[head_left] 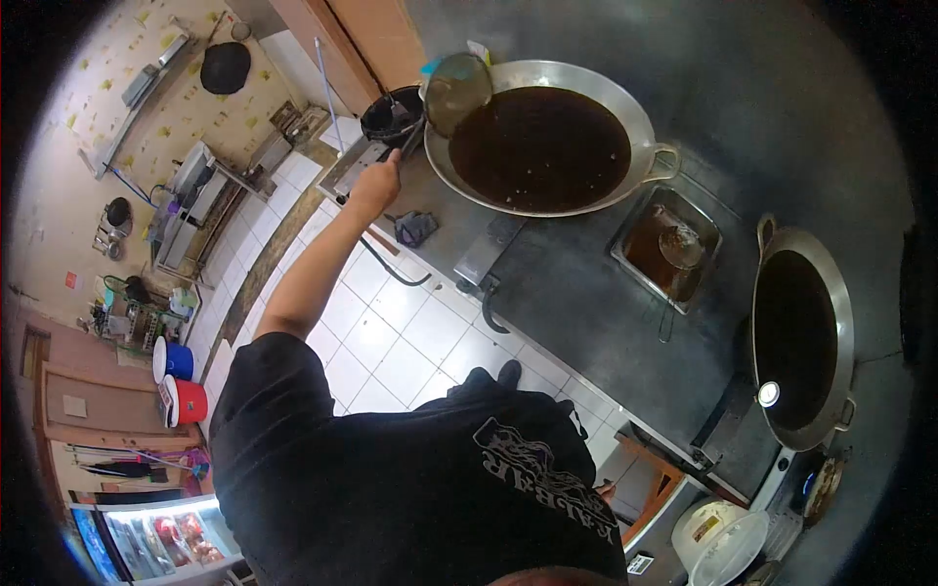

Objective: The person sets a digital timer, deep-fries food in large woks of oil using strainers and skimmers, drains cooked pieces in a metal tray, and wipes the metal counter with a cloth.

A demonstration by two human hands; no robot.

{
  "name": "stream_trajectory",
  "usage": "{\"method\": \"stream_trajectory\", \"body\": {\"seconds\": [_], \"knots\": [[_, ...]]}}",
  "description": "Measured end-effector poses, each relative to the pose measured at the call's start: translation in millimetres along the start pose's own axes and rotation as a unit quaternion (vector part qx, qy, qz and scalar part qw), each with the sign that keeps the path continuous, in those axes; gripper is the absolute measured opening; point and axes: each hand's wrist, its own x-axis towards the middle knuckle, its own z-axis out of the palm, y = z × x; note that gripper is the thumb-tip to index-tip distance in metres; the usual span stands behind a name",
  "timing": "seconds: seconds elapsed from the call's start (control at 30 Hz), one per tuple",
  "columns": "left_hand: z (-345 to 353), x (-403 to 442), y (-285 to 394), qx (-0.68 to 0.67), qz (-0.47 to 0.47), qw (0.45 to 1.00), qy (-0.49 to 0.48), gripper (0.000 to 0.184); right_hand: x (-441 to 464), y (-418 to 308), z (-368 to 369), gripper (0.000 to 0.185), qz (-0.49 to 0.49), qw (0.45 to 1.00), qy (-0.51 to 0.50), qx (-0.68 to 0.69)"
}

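Worker at a metal counter point(567, 283), seen from the head camera. The left arm extends toward the upper left, and the left hand point(376, 186) is closed in a fist, thumb uppermost, around the handle end of a mesh strainer point(459, 93). The round head of the strainer is raised over the left edge of a large wok point(640, 127), overlapping the rim and part of the dark liquid within; small pale specks float on the surface. Of the right hand point(607, 491), only a few fingers show beyond the edge of the dark shirt point(391, 469); whether they grip anything cannot be told.

To the left of the wok, close to the left hand, stands a dark pan point(371, 125) with a utensil in it; a crumpled grey cloth point(415, 229) lies nearby at the front edge of the counter. To the right of the wok, a rectangular metal tray point(703, 272) contains brown liquid and a small skimmer point(681, 247). Farther right is a second wok point(845, 327), also holding dark liquid, with a round white-faced dial point(769, 394) at its near side. Lower right: a pale bucket point(696, 527) beside a translucent bowl point(731, 552)
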Motion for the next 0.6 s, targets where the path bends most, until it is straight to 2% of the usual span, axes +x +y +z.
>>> {"method": "stream_trajectory", "body": {"seconds": [0.13, 0.23, 0.3, 0.33, 0.37, 0.4, 0.43, 0.47, 0.5, 0.57, 0.6], "knots": [[-13.8, -8.5, 36.2, -0.002, -0.004, 0.998, -0.059, 0.037, 7.3, -2.6, -1.7, 0.042, 0.011, 0.999, -0.036, 0.015], [-9.6, -0.5, 45.5, -0.028, 0.006, 0.996, -0.087, 0.035, 18.5, -3.3, 0.0, 0.042, 0.072, 0.996, -0.045, 0.018], [-7.5, 4.6, 46.7, -0.011, 0.051, 0.983, -0.176, 0.034, 22.7, -3.6, 1.3, 0.043, 0.067, 0.997, -0.024, 0.015], [3.4, 1.6, 40.4, -0.010, 0.053, 0.982, -0.180, 0.034, 21.0, -14.2, 0.4, 0.043, 0.065, 0.998, 0.002, 0.017], [22.1, -1.6, 29.1, -0.040, 0.078, 0.982, -0.167, 0.035, 19.8, -22.7, -6.7, 0.045, 0.097, 0.995, -0.022, 0.027], [33.5, 0.7, 29.9, -0.069, 0.108, 0.980, -0.154, 0.036, 20.1, -4.3, 1.1, 0.045, 0.086, 0.996, 0.006, 0.025], [-11.5, -10.4, 67.4, -0.083, 0.058, 0.972, -0.213, 0.038, 17.6, 3.4, 2.3, 0.045, 0.089, 0.994, -0.002, 0.064], [24.2, -7.6, 49.7, -0.086, 0.148, 0.976, -0.135, 0.041, 10.8, 12.3, -0.1, 0.046, 0.092, 0.991, -0.007, 0.101], [-4.3, -14.6, 78.9, -0.103, 0.107, 0.967, -0.205, 0.043, 4.3, 21.6, -7.2, 0.046, 0.107, 0.990, 0.003, 0.097], [-37.0, -19.4, 115.1, -0.109, 0.075, 0.954, -0.268, 0.045, -5.8, 21.8, -1.2, 0.047, 0.097, 0.995, -0.001, 0.034], [-36.9, -18.4, 119.8, -0.157, 0.046, 0.934, -0.318, 0.043, -11.8, 16.5, -2.5, 0.047, 0.106, 0.994, 0.002, 0.036]]}}
